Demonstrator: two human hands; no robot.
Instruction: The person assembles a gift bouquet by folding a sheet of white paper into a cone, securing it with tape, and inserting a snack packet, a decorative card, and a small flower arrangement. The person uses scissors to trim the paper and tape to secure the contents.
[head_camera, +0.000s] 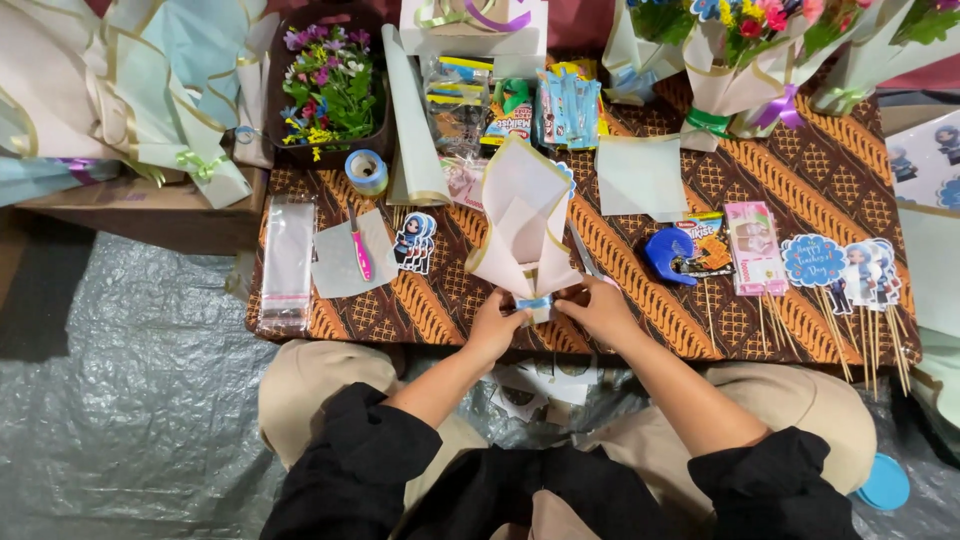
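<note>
This looks like a home craft corner for making small gift bouquets, worked from the floor. A low table (800, 190) under a brown batik cloth (640, 300) holds a box of tiny flowers (330, 85), tape rolls (366, 170), a cutter (358, 245), and cartoon toppers on sticks (850, 275). Finished bouquets (745, 55) and wrapping paper (110, 90) crowd the edges, above grey plastic sheeting (130, 400).

Both hands meet at the near table edge: the left hand (495, 325) and right hand (598, 308) pinch the narrow base of a pale pink paper cone (523, 222), where a blue band (533, 302), perhaps tape, wraps it. A pink cutter (359, 247) lies to the left.
</note>
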